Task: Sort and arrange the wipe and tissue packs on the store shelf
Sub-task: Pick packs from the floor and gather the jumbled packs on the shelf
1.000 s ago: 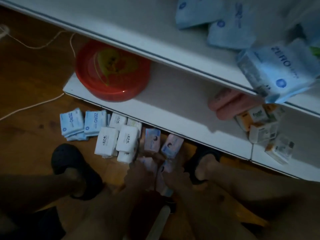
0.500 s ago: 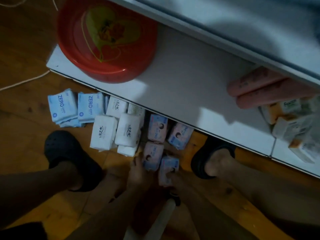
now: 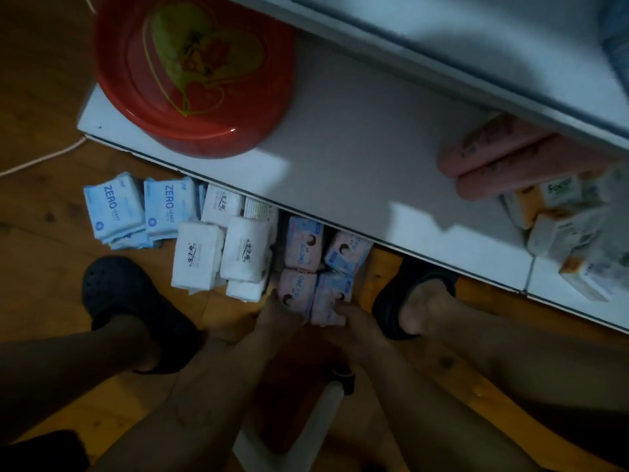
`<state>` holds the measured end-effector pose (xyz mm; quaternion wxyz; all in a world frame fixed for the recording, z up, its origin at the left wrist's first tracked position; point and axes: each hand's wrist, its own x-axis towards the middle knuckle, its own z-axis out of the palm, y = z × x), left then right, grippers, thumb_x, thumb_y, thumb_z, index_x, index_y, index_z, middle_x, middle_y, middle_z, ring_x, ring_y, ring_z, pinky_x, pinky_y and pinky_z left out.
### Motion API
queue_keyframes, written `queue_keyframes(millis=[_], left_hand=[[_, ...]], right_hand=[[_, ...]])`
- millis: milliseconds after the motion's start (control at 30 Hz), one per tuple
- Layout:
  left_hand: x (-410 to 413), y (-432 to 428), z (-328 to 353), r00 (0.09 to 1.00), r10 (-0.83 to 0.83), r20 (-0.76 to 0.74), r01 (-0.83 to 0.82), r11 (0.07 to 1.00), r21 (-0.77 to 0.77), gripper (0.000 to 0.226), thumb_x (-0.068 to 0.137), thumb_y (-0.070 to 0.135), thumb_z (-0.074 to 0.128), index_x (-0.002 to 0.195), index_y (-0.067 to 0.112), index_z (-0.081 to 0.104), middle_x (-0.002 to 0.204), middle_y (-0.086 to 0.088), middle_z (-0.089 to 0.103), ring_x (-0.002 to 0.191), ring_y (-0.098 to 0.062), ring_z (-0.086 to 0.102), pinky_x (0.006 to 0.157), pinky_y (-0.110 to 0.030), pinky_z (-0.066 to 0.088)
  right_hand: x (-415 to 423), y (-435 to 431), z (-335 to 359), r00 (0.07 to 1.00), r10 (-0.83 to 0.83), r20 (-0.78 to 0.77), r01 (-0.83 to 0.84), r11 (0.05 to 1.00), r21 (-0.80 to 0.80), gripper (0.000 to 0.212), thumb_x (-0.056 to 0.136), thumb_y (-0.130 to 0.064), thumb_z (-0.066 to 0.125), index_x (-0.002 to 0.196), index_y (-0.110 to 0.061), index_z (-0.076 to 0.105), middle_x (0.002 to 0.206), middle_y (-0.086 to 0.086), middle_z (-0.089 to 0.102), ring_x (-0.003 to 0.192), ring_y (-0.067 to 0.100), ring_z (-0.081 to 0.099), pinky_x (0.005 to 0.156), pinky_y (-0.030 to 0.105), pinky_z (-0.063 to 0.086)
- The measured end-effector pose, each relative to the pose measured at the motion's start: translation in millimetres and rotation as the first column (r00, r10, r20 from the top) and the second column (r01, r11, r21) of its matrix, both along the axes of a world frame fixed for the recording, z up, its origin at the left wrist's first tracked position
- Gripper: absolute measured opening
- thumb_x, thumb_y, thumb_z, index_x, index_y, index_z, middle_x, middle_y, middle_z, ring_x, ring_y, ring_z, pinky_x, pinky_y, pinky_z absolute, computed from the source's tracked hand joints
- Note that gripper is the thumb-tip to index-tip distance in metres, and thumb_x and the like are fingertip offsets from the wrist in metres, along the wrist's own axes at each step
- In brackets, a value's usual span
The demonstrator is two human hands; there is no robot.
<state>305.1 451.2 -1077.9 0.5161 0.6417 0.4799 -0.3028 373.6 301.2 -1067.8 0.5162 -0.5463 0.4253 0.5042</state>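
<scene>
Hands of a crouching person meet at four pink packs (image 3: 304, 243) laid two by two on the wooden floor (image 3: 51, 267), just in front of the bottom shelf (image 3: 357, 148) and partly under its front edge. The left hand (image 3: 280, 315) holds the near left pack (image 3: 296, 289), thumb up along its left side, its grip closed on the pack's near end. The right hand (image 3: 355, 323) touches the near right pack (image 3: 330, 296) at its near edge; in the dim light its grip cannot be told as wide or closed. Left of the pink group lie white tissue packs (image 3: 197, 255), stacked and touching, and further left two piles of blue ZERO packs (image 3: 112, 207). Black clogs (image 3: 126, 301) stand on either side of the packs. On the shelf, a red basin (image 3: 194, 73) sits at the left corner. Long pink packs (image 3: 503, 161) and orange-and-white tissue boxes (image 3: 561, 212) lie toward the right end, beneath the upper shelf (image 3: 442, 46).
</scene>
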Motion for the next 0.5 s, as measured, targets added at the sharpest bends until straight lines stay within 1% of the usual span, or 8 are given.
queue_keyframes(millis=[100,133,167,233,267,333,400,500], left_hand=[[10,2,26,0.991,-0.134,0.023,0.133,0.991,0.026,0.059,0.082,0.01,0.071,0.132,-0.006,0.045,0.128,-0.019,0.058,0.117,-0.033,0.057,0.1,-0.044,0.048],[15,1,41,0.976,-0.215,0.03,0.213,0.975,0.058,0.058,0.084,0.013,0.069,0.134,-0.003,0.043,0.13,-0.017,0.056,0.119,-0.032,0.055,0.099,-0.04,0.047],[19,1,54,0.958,-0.288,0.014,0.286,0.955,0.077,0.058,0.086,0.018,0.068,0.135,-0.001,0.042,0.132,-0.015,0.054,0.12,-0.031,0.054,0.097,-0.037,0.046],[29,1,78,0.905,-0.425,0.029,0.418,0.898,0.134,0.06,0.089,0.024,0.066,0.138,0.005,0.038,0.137,-0.014,0.051,0.121,-0.029,0.053,0.092,-0.033,0.046],[32,3,92,0.873,-0.485,0.053,0.471,0.866,0.167,0.061,0.09,0.027,0.065,0.141,0.008,0.037,0.139,-0.012,0.049,0.123,-0.029,0.053,0.091,-0.032,0.045],[43,6,122,0.772,-0.627,0.107,0.574,0.759,0.308,0.064,0.092,0.032,0.062,0.146,0.013,0.033,0.145,-0.01,0.044,0.129,-0.028,0.047,0.096,-0.034,0.042],[53,9,155,0.67,-0.734,0.114,0.61,0.631,0.48,0.064,0.091,0.038,0.059,0.147,0.019,0.033,0.145,-0.008,0.044,0.129,-0.028,0.045,0.099,-0.036,0.042],[71,12,213,0.531,-0.847,0.038,0.575,0.393,0.718,0.059,0.092,0.042,0.054,0.143,0.019,0.035,0.139,-0.006,0.046,0.126,-0.028,0.045,0.095,-0.038,0.042]], right_hand=[[10,6,17,0.998,0.019,-0.053,-0.016,0.998,0.053,0.031,0.092,-0.014,0.059,0.122,-0.005,0.059,0.116,0.019,0.064,0.104,0.034,0.06,0.093,0.044,0.048],[14,7,23,0.993,0.118,0.006,-0.118,0.992,0.05,0.031,0.092,-0.013,0.059,0.122,-0.003,0.059,0.109,0.018,0.065,0.101,0.032,0.061,0.094,0.044,0.049],[17,9,30,0.951,0.29,0.11,-0.29,0.957,-0.017,0.033,0.092,-0.012,0.059,0.122,0.0,0.058,0.103,0.016,0.064,0.094,0.028,0.061,0.087,0.039,0.052],[25,11,52,0.702,0.64,0.314,-0.562,0.768,-0.307,0.036,0.09,-0.017,0.06,0.121,0.001,0.055,0.105,0.015,0.06,0.084,0.02,0.056,0.063,0.024,0.047],[29,12,67,0.569,0.733,0.373,-0.609,0.68,-0.408,0.038,0.09,-0.021,0.061,0.122,-0.003,0.054,0.112,0.015,0.059,0.087,0.02,0.056,0.061,0.024,0.044],[40,13,97,0.385,0.799,0.461,-0.633,0.593,-0.499,0.044,0.088,-0.027,0.064,0.126,-0.01,0.051,0.12,0.012,0.057,0.101,0.025,0.059,0.07,0.027,0.047],[52,15,136,0.239,0.81,0.536,-0.607,0.556,-0.569,0.046,0.086,-0.028,0.065,0.128,-0.013,0.05,0.123,0.008,0.055,0.108,0.026,0.058,0.07,0.023,0.045],[67,15,200,-0.04,0.858,0.513,-0.529,0.417,-0.739,0.056,0.087,-0.033,0.062,0.137,-0.02,0.043,0.136,0.005,0.047,0.12,0.024,0.05,0.089,0.028,0.042]])
